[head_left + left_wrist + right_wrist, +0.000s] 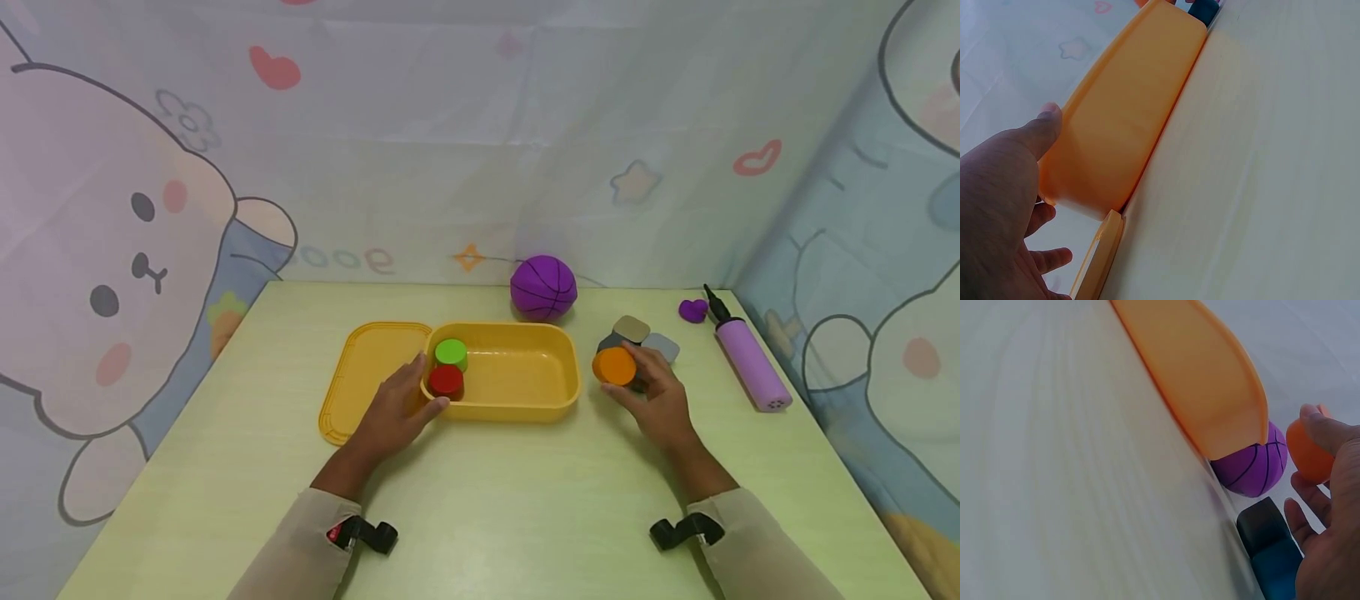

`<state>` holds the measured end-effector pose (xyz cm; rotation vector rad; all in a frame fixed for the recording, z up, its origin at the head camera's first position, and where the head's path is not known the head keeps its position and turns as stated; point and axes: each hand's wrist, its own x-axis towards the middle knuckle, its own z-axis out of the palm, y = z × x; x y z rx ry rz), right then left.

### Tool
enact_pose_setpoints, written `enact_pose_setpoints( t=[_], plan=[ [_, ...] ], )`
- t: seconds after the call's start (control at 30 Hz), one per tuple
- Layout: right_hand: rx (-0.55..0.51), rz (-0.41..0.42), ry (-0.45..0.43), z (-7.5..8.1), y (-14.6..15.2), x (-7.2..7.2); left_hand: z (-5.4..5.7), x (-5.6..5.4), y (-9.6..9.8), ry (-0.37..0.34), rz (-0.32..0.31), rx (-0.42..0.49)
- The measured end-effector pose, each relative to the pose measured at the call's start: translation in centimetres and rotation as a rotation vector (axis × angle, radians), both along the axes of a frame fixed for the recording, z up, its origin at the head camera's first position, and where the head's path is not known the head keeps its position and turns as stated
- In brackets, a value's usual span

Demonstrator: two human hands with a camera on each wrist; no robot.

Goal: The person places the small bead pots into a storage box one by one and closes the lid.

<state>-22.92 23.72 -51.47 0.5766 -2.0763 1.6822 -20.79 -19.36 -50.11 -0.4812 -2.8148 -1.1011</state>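
Observation:
My right hand (660, 404) pinches an orange round block (614, 367) between thumb and fingers. It is raised above several grey and tan blocks (632, 328) on the table, and the right wrist view shows dark blocks (1263, 528) below the hand. My left hand (393, 412) rests at the near left corner of a yellow plastic box (504, 412), fingers extended and thumb along its rim. Part of that hand is hidden behind the box in the left wrist view. Inside the box, at its left end, stand a green round block (451, 353) and a red round block (446, 381).
The box's yellow lid (352, 367) lies flat at its left, partly under my left hand. A purple ball (543, 288) sits behind the box. Farther right are a purple heart-shaped piece (693, 311) and a lilac hand pump (752, 365). A printed cloth hangs along the table's back.

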Motion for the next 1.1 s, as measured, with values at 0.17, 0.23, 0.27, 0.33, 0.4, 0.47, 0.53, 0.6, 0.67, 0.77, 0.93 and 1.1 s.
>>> enact_pose_setpoints(
  t=[0.17, 0.23, 0.27, 0.33, 0.4, 0.47, 0.53, 0.6, 0.67, 0.77, 0.93, 1.1],
  plan=[
    [-0.015, -0.035, 0.024, 0.4, -0.4, 0.1, 0.2, 0.1, 0.1, -0.006, -0.010, 0.017],
    [-0.012, -0.061, 0.035, 0.6, -0.6, 0.1, 0.3, 0.1, 0.1, -0.009, -0.011, 0.018],
    [-0.005, -0.077, 0.036, 0.7, -0.8, 0.0, 0.2, 0.1, 0.1, -0.007, -0.010, 0.014],
    [0.014, -0.116, 0.040, 0.8, -1.0, -0.1, 0.2, 0.1, 0.1, -0.004, -0.008, 0.010],
    [0.034, -0.163, 0.042, 0.8, -1.3, -0.3, 0.2, 0.1, 0.1, -0.010, -0.006, 0.012],
    [0.043, -0.201, 0.041, 0.8, -1.7, -0.5, 0.1, 0.2, 0.0, -0.009, -0.005, 0.012],
    [0.045, -0.234, 0.048, 0.8, -2.3, -0.7, 0.2, 0.1, 0.0, -0.008, -0.006, 0.012],
    [0.037, -0.249, 0.053, 1.0, -3.0, -0.9, 0.2, 0.1, 0.0, -0.005, -0.006, 0.010],
    [0.026, -0.247, 0.051, 1.2, -3.6, -0.9, 0.2, 0.1, 0.0, -0.003, -0.007, 0.011],
    [0.018, -0.236, 0.047, 1.4, -4.7, -1.0, 0.2, 0.0, 0.0, -0.009, -0.006, 0.008],
    [0.048, -0.221, 0.067, 1.6, -6.0, -1.2, 0.1, -0.1, 0.0, -0.018, 0.000, -0.005],
    [0.119, -0.228, 0.137, 1.9, -6.9, -1.4, 0.0, 0.0, -0.1, -0.017, 0.000, -0.001]
  ],
)
